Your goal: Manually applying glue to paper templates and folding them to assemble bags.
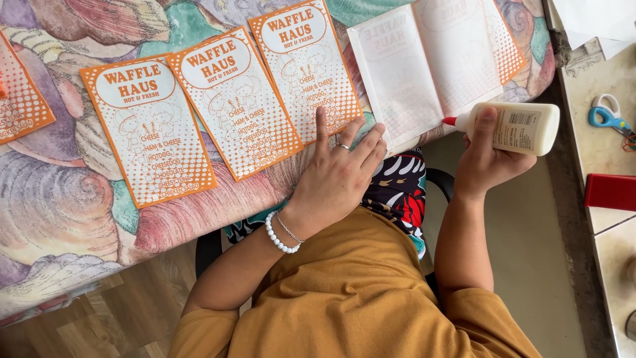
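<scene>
My left hand (338,169) lies flat, fingers spread, on the shell-patterned tablecloth (59,192) at the table's near edge. Its fingertips touch the bottom of the rightmost of three orange-and-white printed cards (306,66) lying side by side. My right hand (487,159) grips a white glue bottle (520,128) held sideways, its red tip (450,121) pointing left. The tip hovers just below the lower right edge of an opened card (434,63) lying with its white inside facing up. The left wrist carries a white bead bracelet.
Another orange card (20,99) pokes in at the left edge. A tiled counter (616,232) to the right holds blue-handled scissors (606,113), a red flat object (609,192) and white papers (596,20). Wooden floor (99,318) lies below the table.
</scene>
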